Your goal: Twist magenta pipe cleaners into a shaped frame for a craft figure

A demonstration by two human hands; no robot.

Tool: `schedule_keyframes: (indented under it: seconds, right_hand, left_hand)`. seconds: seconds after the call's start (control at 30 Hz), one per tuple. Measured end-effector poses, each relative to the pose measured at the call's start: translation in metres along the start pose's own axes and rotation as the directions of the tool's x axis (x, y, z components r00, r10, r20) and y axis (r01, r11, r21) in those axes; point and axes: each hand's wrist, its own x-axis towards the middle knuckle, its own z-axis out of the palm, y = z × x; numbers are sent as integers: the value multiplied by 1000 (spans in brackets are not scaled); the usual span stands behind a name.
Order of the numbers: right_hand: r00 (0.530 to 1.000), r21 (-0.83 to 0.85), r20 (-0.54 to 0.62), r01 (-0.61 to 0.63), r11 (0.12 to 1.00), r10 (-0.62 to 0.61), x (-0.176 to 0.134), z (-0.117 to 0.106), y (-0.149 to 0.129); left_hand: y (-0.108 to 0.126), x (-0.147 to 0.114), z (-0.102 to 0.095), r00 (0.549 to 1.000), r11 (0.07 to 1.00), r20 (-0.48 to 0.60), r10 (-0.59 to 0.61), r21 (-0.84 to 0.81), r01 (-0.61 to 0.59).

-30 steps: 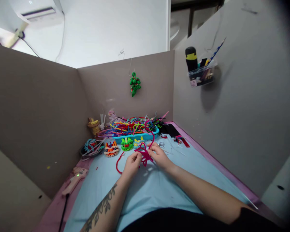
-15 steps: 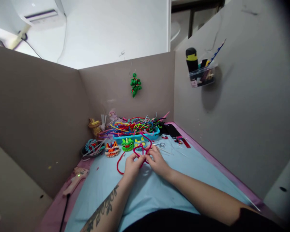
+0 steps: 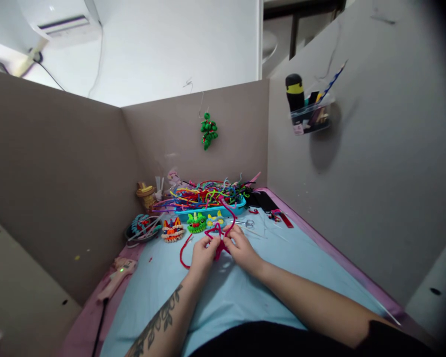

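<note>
Both hands meet at the middle of the blue cloth, pinching a magenta pipe cleaner [image 3: 233, 214] bent into a star-like shape. My left hand [image 3: 203, 252] is closed on its left side, and my right hand [image 3: 241, 248] is closed on its right side. One loose end curves up above my right hand. A red pipe cleaner length [image 3: 182, 258] loops out to the left of my left hand; whether it joins the magenta one is hidden. Just beyond stand finished pipe-cleaner figures: an orange one [image 3: 172, 230], a green one [image 3: 196, 223] and a pale blue-yellow one [image 3: 215, 221].
Behind the figures is a blue tray [image 3: 182, 215] heaped with coloured pipe cleaners. Scissors [image 3: 249, 224] lie to its right front. A dark bowl [image 3: 128, 236] and a pink glue gun [image 3: 113, 285] are at left. Grey panels [image 3: 238, 134] enclose the table.
The magenta pipe cleaner has turned slightly in my fingers, and its upper end has swung a little to the right. Both hands have barely shifted.
</note>
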Motion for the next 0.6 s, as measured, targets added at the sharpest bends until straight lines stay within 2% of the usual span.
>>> schedule_keyframes:
  seconds: [0.1, 0.17, 0.47, 0.6]
  right_hand:
    - [997, 37, -64, -50, 998, 53, 5, -4, 7]
    - [993, 50, -83, -74, 996, 78, 8, -6, 11]
    - [991, 71, -26, -132, 989, 134, 7, -5, 4]
    - [988, 108, -9, -155, 982, 157, 8, -5, 7]
  left_hand:
    - [-4, 5, -5, 997, 997, -28, 74, 8, -74]
    - [-6, 7, -7, 995, 994, 0, 102, 29, -102]
    - [-9, 4, -2, 965, 948, 151, 212, 210, -241]
    - [-7, 3, -4, 967, 949, 173, 187, 223, -223]
